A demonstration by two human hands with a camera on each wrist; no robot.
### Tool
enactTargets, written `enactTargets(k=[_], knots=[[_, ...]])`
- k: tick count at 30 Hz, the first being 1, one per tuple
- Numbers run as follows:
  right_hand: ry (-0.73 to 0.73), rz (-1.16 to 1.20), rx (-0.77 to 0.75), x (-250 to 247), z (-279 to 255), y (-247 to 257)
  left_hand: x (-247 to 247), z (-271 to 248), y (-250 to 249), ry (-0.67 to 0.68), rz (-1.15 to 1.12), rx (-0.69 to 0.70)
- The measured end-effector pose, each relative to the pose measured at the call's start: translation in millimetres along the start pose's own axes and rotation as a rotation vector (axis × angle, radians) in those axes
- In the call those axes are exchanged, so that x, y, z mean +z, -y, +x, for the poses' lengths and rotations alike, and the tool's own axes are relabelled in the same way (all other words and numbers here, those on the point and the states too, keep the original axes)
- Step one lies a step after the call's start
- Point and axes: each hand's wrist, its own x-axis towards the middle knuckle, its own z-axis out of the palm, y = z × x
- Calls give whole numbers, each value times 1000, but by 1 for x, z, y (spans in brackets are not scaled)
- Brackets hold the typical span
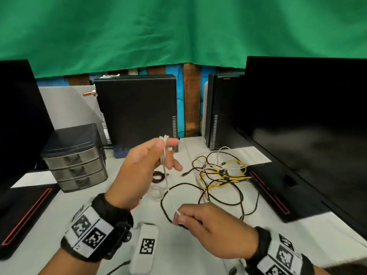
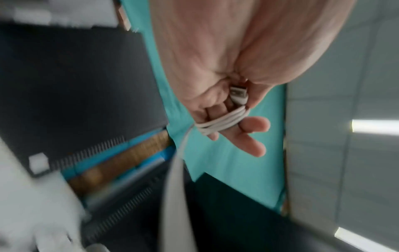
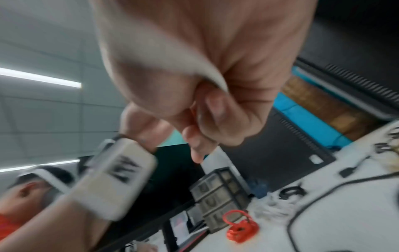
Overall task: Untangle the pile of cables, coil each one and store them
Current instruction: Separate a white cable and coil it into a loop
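1. The white cable was wound in several turns round the fingers of your left hand, raised above the tabletop; its USB plug lay tucked against the palm under the turns.
2. The free tail ran down from that hand to your right hand, whose thumb and forefinger pinched it close to its end, the other fingers curled in.
3. The left fingers were straight and slightly spread inside the coil, the thumb lying against the turns. Judged from this, keeping them parted would have held the loops even in size.
4. A light, steady pull from the right hand would likely have laid each new turn beside the last, not across it.
5. The tail passed just above a loop of black cable; lifting it clear looked prudent to avoid snagging.
6. The remaining tangle of yellow, black and white cables lay further right, near the monitor base.
7. The drawer unit stood to the left, a probable store; its drawers appeared closed.
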Motion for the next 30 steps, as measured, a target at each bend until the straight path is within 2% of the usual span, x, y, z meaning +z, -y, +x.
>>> enactTargets(k=[2, 3, 5, 7, 9, 11, 14, 16, 18, 21, 23, 25, 27, 30], knots=[[51, -12, -51, -6, -6, 21, -1, 2, 16, 23, 302, 54], [54, -19, -75, -13, -8, 31, 0, 0, 23, 52, 376, 64], [1, -20, -109, -29, -14, 44, 6, -2, 33, 128, 420, 61], [-152, 6, -130, -47, -18, 42, 13, -5, 33, 246, 412, 40], [-381, -17, -148, -65, -18, 29, 19, -10, 24, 386, 300, -26], [-557, -32, -130, -77, -14, 12, 21, -14, 12, 481, 80, -117], [-639, 45, -69, -74, -5, -9, 19, -17, -4, 569, -228, -135], [-563, 115, 6, -56, 0, -15, 21, -17, -12, 473, -426, -124], [-410, 176, 94, -31, 3, -9, 25, -15, -12, 278, -522, -103], [-203, 527, 197, -7, 4, 21, 34, -16, 1, 97, -286, 1], [-186, 845, 265, -8, 2, 37, 45, -23, 8, 65, -101, 89], [-208, 1047, 283, -15, -1, 47, 55, -32, 8, 16, -48, 142], [-205, 1096, 242, -19, -6, 51, 61, -34, 3, -26, -59, 134], [-153, 980, 165, -17, -10, 52, 59, -30, 1, -118, -55, 70]])
